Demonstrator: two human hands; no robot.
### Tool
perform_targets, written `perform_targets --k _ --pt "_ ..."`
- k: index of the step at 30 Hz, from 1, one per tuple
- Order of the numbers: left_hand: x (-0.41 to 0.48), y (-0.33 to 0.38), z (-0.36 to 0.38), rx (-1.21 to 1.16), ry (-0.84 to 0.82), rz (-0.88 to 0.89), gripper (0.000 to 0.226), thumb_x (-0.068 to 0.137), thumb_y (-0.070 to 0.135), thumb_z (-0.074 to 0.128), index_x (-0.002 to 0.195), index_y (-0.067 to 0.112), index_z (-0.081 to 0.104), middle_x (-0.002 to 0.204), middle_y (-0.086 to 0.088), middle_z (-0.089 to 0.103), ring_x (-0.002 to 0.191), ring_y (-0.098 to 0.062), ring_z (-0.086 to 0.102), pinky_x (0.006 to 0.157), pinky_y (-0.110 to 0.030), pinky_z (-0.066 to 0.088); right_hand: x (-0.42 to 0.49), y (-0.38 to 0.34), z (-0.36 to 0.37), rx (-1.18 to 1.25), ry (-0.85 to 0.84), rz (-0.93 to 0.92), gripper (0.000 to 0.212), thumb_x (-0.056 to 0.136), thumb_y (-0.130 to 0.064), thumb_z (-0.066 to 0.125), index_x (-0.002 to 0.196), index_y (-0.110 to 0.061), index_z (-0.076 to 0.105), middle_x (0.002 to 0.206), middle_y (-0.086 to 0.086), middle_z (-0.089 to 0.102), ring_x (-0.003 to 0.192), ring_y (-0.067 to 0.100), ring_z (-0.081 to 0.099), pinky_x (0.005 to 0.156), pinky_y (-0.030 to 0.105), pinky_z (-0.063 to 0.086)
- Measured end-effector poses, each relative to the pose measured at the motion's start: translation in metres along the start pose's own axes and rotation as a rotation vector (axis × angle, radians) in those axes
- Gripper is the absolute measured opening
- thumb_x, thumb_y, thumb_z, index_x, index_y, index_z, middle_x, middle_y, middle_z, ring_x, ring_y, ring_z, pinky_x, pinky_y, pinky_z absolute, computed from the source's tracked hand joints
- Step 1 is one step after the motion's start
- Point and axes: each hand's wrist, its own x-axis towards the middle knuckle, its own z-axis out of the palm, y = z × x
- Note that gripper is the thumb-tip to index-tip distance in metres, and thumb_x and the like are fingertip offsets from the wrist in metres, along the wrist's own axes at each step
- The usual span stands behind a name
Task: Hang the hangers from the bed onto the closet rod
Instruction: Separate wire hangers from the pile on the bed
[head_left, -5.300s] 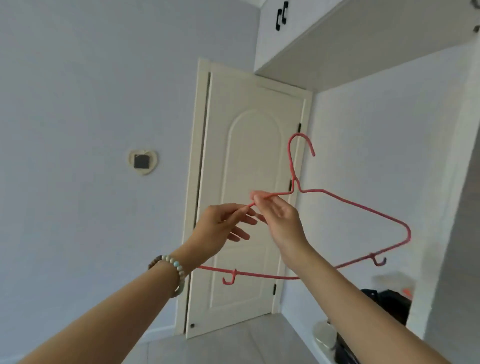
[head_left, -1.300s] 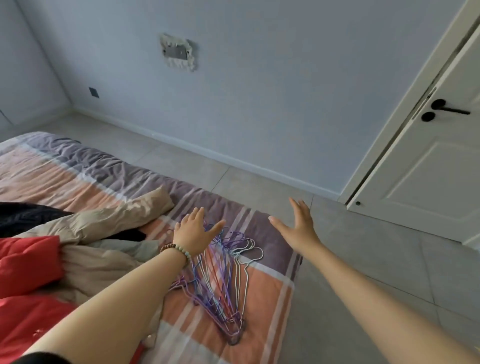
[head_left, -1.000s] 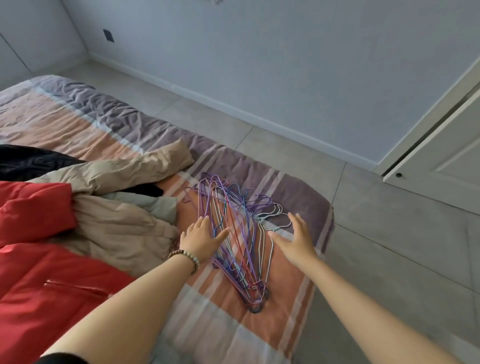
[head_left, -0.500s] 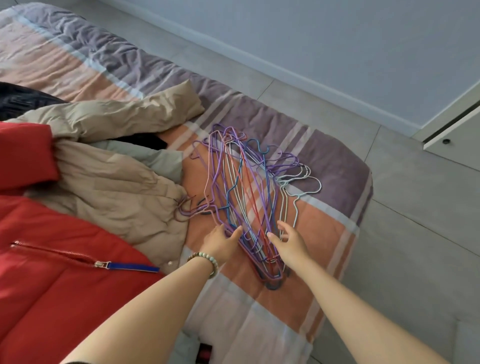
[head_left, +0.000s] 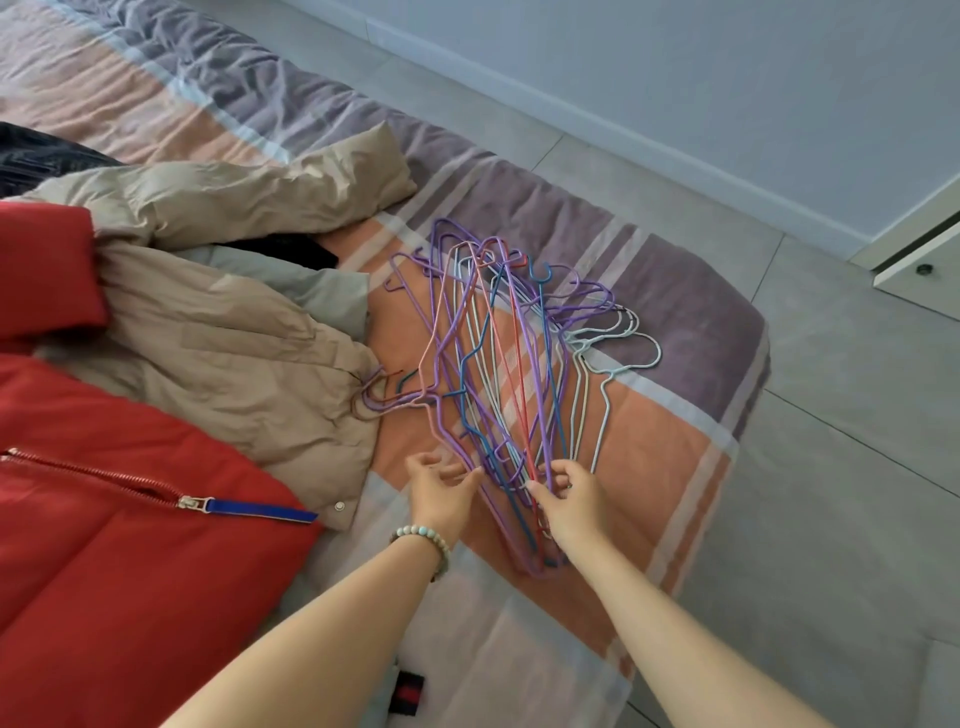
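Observation:
A tangled pile of thin wire hangers (head_left: 511, 374) in purple, blue, red, pink and pale blue lies on the striped bed cover (head_left: 670, 447). My left hand (head_left: 441, 486), with a bead bracelet at the wrist, rests at the pile's near left edge, fingers spread and touching the wires. At the pile's near end my right hand (head_left: 569, 493) has its fingers curled in among the wires; whether it grips one I cannot tell. The closet rod is out of view.
A beige padded jacket (head_left: 218, 322) and a red padded jacket (head_left: 104, 545) with a zip lie on the bed to the left. Grey tiled floor (head_left: 852, 493) runs along the bed's right side, and a white door corner (head_left: 919, 249) shows at far right.
The view has swung from the door and a red hanger held up high down to the bed. Both hands have moved in from above the pile to its near end.

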Motion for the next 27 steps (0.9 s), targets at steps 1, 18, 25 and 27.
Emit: perform_targets --k 1,18,25,27 --pt "-0.001 -0.001 -0.001 -0.02 -0.004 -0.009 0.048 0.077 0.015 0.074 0.109 0.012 0.038 0.091 -0.001 0.061 0.076 -0.008 0.056 0.076 -0.025 0.047 -0.003 0.001 0.0 -0.016 0.017 -0.023 0.024 0.083 -0.021 0.068 0.106 -0.013 0.065 0.088 0.001 0.064 0.08 0.024 0.065 0.078 0.04 0.054" --pt "-0.029 -0.012 0.023 -0.07 -0.082 -0.056 0.052 0.079 0.034 0.071 0.122 0.015 0.049 0.097 -0.001 0.061 0.098 -0.022 0.063 0.093 -0.042 0.051 -0.027 0.027 -0.038 -0.027 0.178 -0.203 0.025 0.094 -0.016 0.053 0.114 -0.01 0.067 0.083 0.0 0.073 0.068 0.019 0.063 0.075 0.033 0.053" --pt "-0.063 0.008 0.043 -0.16 -0.236 0.082 0.022 0.093 0.024 0.054 0.105 0.008 0.064 0.085 -0.003 0.072 0.063 -0.004 0.065 0.057 -0.016 0.052 -0.038 0.02 -0.052 0.166 0.181 -0.188 0.026 0.094 -0.014 0.054 0.115 -0.002 0.065 0.091 0.003 0.072 0.077 0.009 0.061 0.081 0.02 0.051" --pt "-0.079 0.022 0.049 -0.233 -0.314 0.118 0.017 0.095 0.012 0.051 0.105 0.003 0.061 0.08 -0.008 0.07 0.059 -0.008 0.067 0.056 -0.019 0.054 -0.043 0.009 -0.058 0.304 0.197 -0.141 0.026 0.093 -0.012 0.055 0.115 0.0 0.065 0.096 -0.001 0.068 0.089 0.011 0.061 0.087 0.022 0.048"
